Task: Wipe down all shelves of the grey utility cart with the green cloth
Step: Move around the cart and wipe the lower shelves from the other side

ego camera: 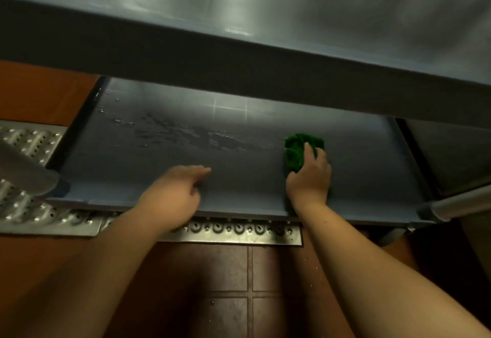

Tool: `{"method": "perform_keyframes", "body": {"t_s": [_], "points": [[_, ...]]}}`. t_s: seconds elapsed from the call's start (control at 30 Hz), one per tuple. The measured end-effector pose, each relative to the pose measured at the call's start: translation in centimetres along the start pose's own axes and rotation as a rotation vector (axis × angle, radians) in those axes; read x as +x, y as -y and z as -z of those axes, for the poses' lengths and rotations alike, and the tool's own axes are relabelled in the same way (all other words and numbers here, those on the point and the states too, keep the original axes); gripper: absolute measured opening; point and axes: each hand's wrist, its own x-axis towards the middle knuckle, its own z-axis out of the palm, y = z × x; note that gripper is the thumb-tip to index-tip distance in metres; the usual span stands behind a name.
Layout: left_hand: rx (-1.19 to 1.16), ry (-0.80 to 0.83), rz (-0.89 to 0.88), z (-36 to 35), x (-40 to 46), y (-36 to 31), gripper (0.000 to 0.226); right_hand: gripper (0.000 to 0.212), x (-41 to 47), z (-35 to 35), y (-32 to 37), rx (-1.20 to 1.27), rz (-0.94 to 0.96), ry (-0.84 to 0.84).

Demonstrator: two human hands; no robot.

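- Under the head camera, the cart (265, 77) fills most of the view: its upper shelf (265, 5) runs across the top, and the lower shelf (239, 178) lies beneath it, close to the floor.
- On the lower shelf a wet patch (186, 135) spreads from the left rear corner toward the middle; the right part looks duller and drier.
- Left hand (175, 194) rests on the front of the lower shelf, fingers loosely stretched and pointing right, holding nothing.
- Right hand (309, 178) grips the cloth (300, 151), bunched into a wad and pressed on the shelf right of centre, just beside the edge of the wet patch.
- Risk: the wad is small, so a single sweep may only smear the water rather than lift it; the far left corner could be missed because the reach is long and the upper shelf hangs low over it.
- Risk: water pushed forward may spill over the front lip onto the tiles (225, 284), which would make them slippery.
- Around: a perforated metal drain grate (239, 231) runs along the floor under the cart's front edge and turns at the left; red-brown tiles lie nearer the person.
- A pale cart leg (451, 205) sits at the right front corner, and a blurred pale post (24, 173) at the left; both crowd the ends of a stroke.
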Motion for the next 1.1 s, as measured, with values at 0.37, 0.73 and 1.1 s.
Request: {"method": "perform_keyframes", "body": {"t_s": [0.37,0.73,1.1], "points": [[0.319,0.007,0.124,1.0,-1.7,5.8,0.062,0.073,-1.7,-2.1,4.7,0.030,-0.011,0.002],[0.160,-0.020,0.062,0.9,-2.3,6.7,0.061,0.079,-7.6,-7.4,18.5,0.133,0.257,0.226],[0.042,-0.362,0.007,2.5,-8.4,15.2,0.017,0.072,-7.7,-7.6,18.6,0.161,0.212,0.171]]}}
